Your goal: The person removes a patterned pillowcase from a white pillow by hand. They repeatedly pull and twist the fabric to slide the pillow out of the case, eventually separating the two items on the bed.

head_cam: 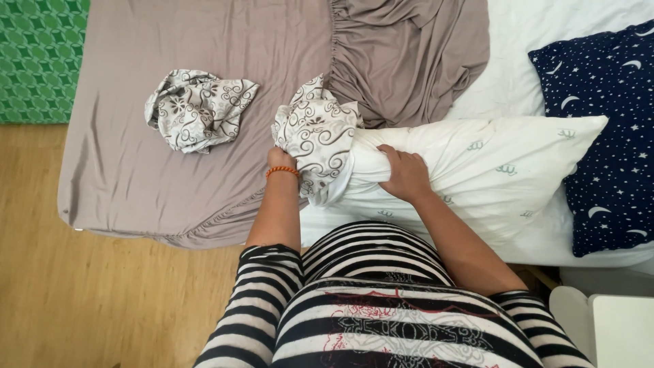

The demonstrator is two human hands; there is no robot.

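A white pillow lies across the bed's near edge. A pillowcase with a grey-and-white swirl pattern is bunched over the pillow's left end. My left hand, with an orange bead bracelet at the wrist, grips the pillowcase's edge. My right hand clutches the pillow just right of the case, squeezing the fabric. A second crumpled pillowcase of the same pattern lies further left on the sheet.
A taupe fitted sheet covers the mattress's left part, bunched at the top middle; bare white mattress shows to the right. A navy star-and-moon pillow lies at far right. Wooden floor, green patterned mat, white furniture.
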